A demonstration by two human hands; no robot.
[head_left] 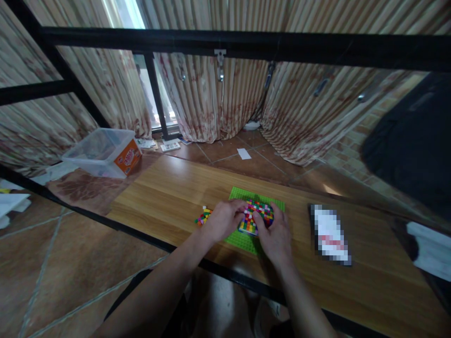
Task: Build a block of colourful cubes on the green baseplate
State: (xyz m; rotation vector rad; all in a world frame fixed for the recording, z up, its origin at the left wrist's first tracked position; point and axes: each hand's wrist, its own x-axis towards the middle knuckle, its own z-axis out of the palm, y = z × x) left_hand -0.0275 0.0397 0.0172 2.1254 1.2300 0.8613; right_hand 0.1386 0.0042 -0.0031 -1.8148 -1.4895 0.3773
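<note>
A green baseplate (243, 193) lies on the wooden table (169, 188). On it sits a block of small multicoloured bricks (256, 214). My left hand (222, 219) rests on the plate's left side, its fingertips against the brick block. On the right, my right hand (275, 232) presses its fingers and thumb onto the block's near edge. A small heap of loose coloured bricks (202, 216) lies just left of my left hand.
A blurred flat card or phone (330, 234) lies to the right on the table. At the far left a clear plastic tub (102, 151) with an orange label stands. A black metal frame (225, 44) crosses overhead, curtains behind.
</note>
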